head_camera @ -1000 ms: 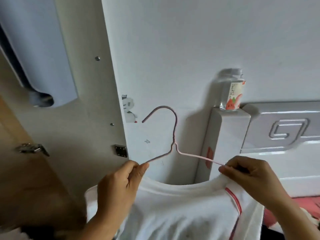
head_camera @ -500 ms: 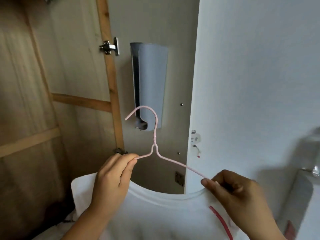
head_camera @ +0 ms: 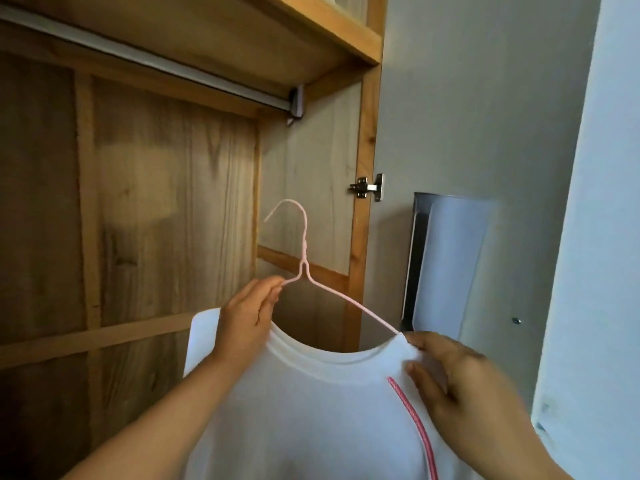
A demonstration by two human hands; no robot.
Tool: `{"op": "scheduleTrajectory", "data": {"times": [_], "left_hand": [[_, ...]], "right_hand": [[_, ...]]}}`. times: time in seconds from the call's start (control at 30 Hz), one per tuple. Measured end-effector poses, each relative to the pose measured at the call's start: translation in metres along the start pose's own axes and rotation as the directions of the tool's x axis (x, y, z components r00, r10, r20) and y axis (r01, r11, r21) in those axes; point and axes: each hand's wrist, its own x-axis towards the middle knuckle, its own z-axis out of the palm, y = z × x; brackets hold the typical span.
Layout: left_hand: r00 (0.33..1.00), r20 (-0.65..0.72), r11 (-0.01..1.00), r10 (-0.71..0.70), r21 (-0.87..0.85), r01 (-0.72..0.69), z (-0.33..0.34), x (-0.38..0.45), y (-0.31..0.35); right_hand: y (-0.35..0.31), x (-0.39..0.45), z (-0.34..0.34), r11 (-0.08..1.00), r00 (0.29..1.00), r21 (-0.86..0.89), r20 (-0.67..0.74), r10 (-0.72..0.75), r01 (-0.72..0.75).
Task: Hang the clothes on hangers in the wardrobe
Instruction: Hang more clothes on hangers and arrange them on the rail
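A white t-shirt (head_camera: 311,417) with a red stripe hangs on a thin pink wire hanger (head_camera: 304,261), whose hook points up and left. My left hand (head_camera: 246,313) grips the hanger's left arm together with the shirt's shoulder. My right hand (head_camera: 446,372) pinches the collar and shoulder cloth where the hanger's right arm goes into the neck opening. The shirt is held up in front of the open wooden wardrobe. The wardrobe's metal rail (head_camera: 145,60) runs across the top left, well above the hook.
A wooden shelf (head_camera: 311,26) sits just above the rail. The open grey wardrobe door (head_camera: 478,98) stands at right with a hinge (head_camera: 367,187) and a grey-blue holder (head_camera: 446,265) fixed to it. A white wall (head_camera: 609,237) fills the far right.
The view has swung left and up from the wall and bed frame to the wardrobe's inside. Both hands have carried the shirt on its hanger up toward the rail, keeping their hold.
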Motion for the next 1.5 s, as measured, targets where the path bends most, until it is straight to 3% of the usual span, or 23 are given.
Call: {"op": "scheduleTrajectory", "data": {"times": [0.13, 0.27, 0.33, 0.4, 0.47, 0.57, 0.7, 0.77, 0.87, 0.93, 1.03, 1.1, 1.2, 1.33, 1.43, 1.5], "left_hand": [[0.977, -0.129, 0.964, 0.169, 0.23, -0.136, -0.016, 0.039, -0.031], [0.972, -0.129, 0.892, 0.198, 0.435, -0.124, -0.032, 0.074, -0.077], [0.979, -0.125, 0.838, 0.158, 0.542, -0.066, -0.04, 0.092, -0.102], [0.986, -0.132, 0.804, 0.099, 0.594, -0.002, -0.05, 0.11, -0.123], [0.984, -0.17, 0.786, 0.048, 0.615, 0.067, -0.061, 0.126, -0.145], [0.979, -0.189, 0.787, 0.075, 0.615, 0.059, -0.075, 0.152, -0.17], [0.974, -0.212, 0.786, 0.075, 0.614, 0.073, -0.085, 0.188, -0.189], [0.971, -0.235, 0.799, 0.039, 0.591, 0.11, -0.089, 0.206, -0.199], [0.959, -0.285, 0.882, -0.005, 0.45, 0.138, -0.091, 0.228, -0.216], [0.938, -0.34, 0.941, -0.063, 0.292, 0.169, -0.092, 0.234, -0.223], [0.915, -0.392, 0.982, -0.093, 0.116, 0.149, -0.099, 0.23, -0.218], [0.949, -0.261, 0.984, -0.18, -0.038, 0.176, -0.105, 0.225, -0.205], [0.934, -0.055, 0.922, -0.352, -0.19, 0.337, -0.119, 0.223, -0.185], [0.86, 0.09, 0.847, -0.502, -0.15, 0.51, -0.139, 0.22, -0.176], [0.83, 0.049, 0.829, -0.556, -0.046, 0.558, -0.16, 0.223, -0.176], [0.807, 0.006, 0.807, -0.591, 0.018, 0.591, -0.176, 0.226, -0.174]], "right_hand": [[-0.026, 0.042, 0.016, 0.986, 0.987, -0.102, -0.081, -0.142, 0.134], [-0.054, 0.086, 0.032, 0.969, 0.975, -0.116, 0.055, -0.214, 0.219], [-0.068, 0.114, 0.051, 0.972, 0.968, -0.026, 0.097, -0.231, 0.235], [-0.077, 0.145, 0.077, 0.955, 0.961, 0.228, 0.157, -0.226, 0.188], [-0.086, 0.176, 0.103, 0.848, 0.93, 0.523, 0.267, -0.253, 0.081], [-0.105, 0.212, 0.13, 0.572, 0.832, 0.807, 0.411, -0.372, -0.143], [-0.122, 0.251, 0.168, 0.198, 0.761, 0.894, 0.446, -0.47, -0.402], [-0.132, 0.268, 0.187, 0.048, 0.765, 0.899, 0.398, -0.506, -0.436], [-0.153, 0.288, 0.211, -0.066, 0.821, 0.914, 0.324, -0.47, -0.399], [-0.168, 0.3, 0.225, -0.071, 0.851, 0.928, 0.304, -0.428, -0.367], [-0.192, 0.309, 0.241, 0.003, 0.881, 0.957, 0.27, -0.389, -0.292], [-0.207, 0.313, 0.253, 0.035, 0.884, 0.963, 0.26, -0.389, -0.268], [-0.228, 0.32, 0.267, 0.011, 0.876, 0.97, 0.223, -0.428, -0.241], [-0.251, 0.324, 0.277, 0.051, 0.817, 0.987, 0.157, -0.556, -0.155], [-0.261, 0.325, 0.281, 0.147, 0.771, 0.982, 0.187, -0.608, -0.122], [-0.266, 0.328, 0.286, 0.19, 0.798, 0.975, 0.205, -0.567, -0.116]]}}
